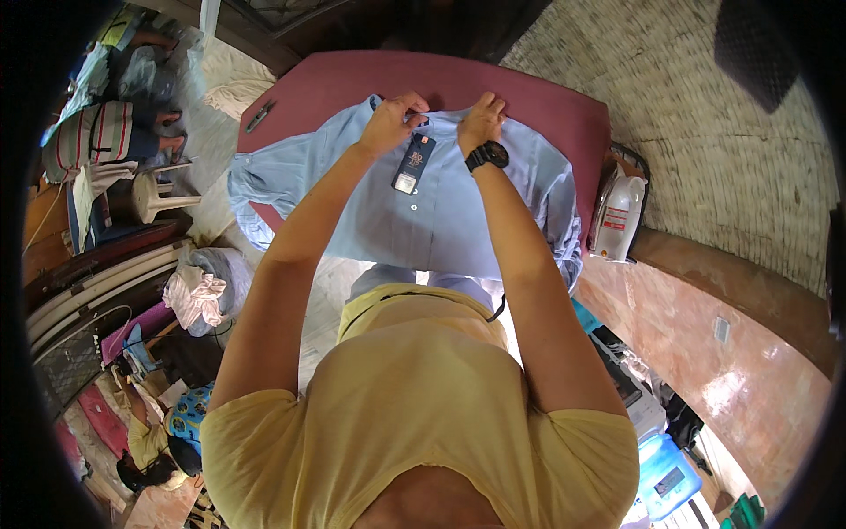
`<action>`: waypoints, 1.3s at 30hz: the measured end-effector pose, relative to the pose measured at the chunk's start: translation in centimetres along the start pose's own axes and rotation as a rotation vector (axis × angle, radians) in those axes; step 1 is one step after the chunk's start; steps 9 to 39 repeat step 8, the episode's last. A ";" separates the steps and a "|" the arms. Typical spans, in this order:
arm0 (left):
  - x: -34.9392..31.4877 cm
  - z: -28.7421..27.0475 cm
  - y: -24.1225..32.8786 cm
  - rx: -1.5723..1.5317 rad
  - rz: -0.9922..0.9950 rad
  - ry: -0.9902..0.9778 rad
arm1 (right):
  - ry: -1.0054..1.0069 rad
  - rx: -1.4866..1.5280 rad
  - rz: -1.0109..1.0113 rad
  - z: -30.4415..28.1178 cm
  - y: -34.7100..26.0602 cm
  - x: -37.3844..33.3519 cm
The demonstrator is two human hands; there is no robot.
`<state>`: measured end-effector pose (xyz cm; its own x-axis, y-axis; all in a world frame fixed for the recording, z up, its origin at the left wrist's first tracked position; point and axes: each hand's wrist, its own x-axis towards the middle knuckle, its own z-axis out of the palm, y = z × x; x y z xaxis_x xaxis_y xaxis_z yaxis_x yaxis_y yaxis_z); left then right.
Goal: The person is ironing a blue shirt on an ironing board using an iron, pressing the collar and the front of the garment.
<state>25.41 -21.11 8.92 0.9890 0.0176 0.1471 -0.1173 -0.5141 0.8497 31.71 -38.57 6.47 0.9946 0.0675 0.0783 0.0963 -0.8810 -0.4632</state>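
Observation:
A light blue button-up shirt [388, 220] lies spread front up on a table with a dark red cover [352, 75]. Its collar points to the far side, and the sleeves fall to either side. From near the collar hangs a dark tag [412, 166] with a white label at its lower end. My left hand [395, 122] is at the left of the collar, with thumb and fingertips closed together on its edge. On the right shoulder by the collar, my right hand [481, 122] pinches the cloth; a black watch [486, 156] is on that wrist.
A small grey-green tool [259, 116] lies at the table's far left. Beside the right edge stands a white bottle-like container [619, 212]. Left of the table are a stool [159, 196] and a bundle of pink cloth [196, 295]. People sit at the left.

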 end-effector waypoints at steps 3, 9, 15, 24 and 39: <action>-0.8 -0.5 0.3 0.063 0.081 0.055 | 0.128 0.141 -0.109 -0.1 2.3 0.0; -1.3 -2.0 0.8 0.278 0.167 0.073 | -0.046 0.220 -0.282 -0.8 6.8 0.2; -1.3 -2.0 0.8 0.278 0.167 0.073 | -0.046 0.220 -0.282 -0.8 6.8 0.2; -1.3 -2.0 0.8 0.278 0.167 0.073 | -0.046 0.220 -0.282 -0.8 6.8 0.2; -1.3 -2.0 0.8 0.278 0.167 0.073 | -0.046 0.220 -0.282 -0.8 6.8 0.2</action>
